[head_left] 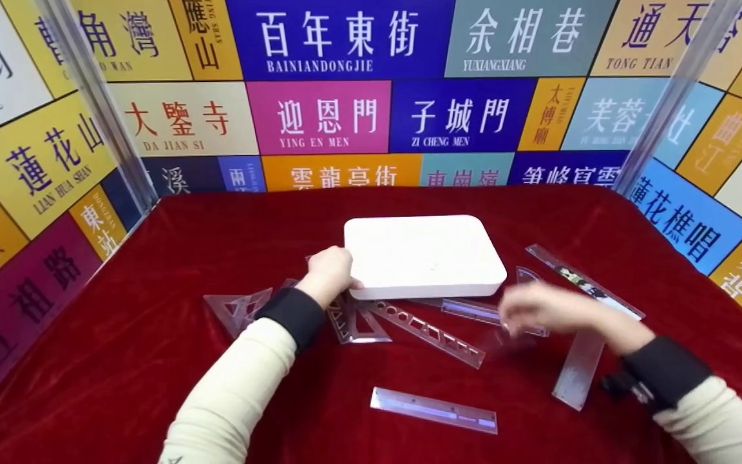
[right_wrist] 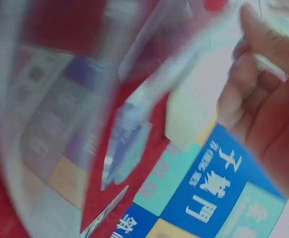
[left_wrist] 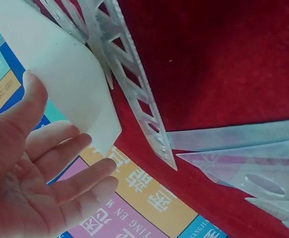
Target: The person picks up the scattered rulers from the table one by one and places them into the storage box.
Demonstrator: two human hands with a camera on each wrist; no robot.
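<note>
clear plastic rulers and set squares (head_left: 427, 332) lie scattered on the red cloth (head_left: 152, 361), none sorted yet. our left hand (head_left: 327, 274) rests relaxed at the white rectangular box (head_left: 424, 255) corner. right hand (head_left: 554, 310) is blurred (seems to pinch a clear protractor (right_wrist: 75, 99); grip uncertain).

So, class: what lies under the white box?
Clear rulers poke out from beneath the white box at its near edge, on the red cloth. How far they run under it is hidden.
</note>
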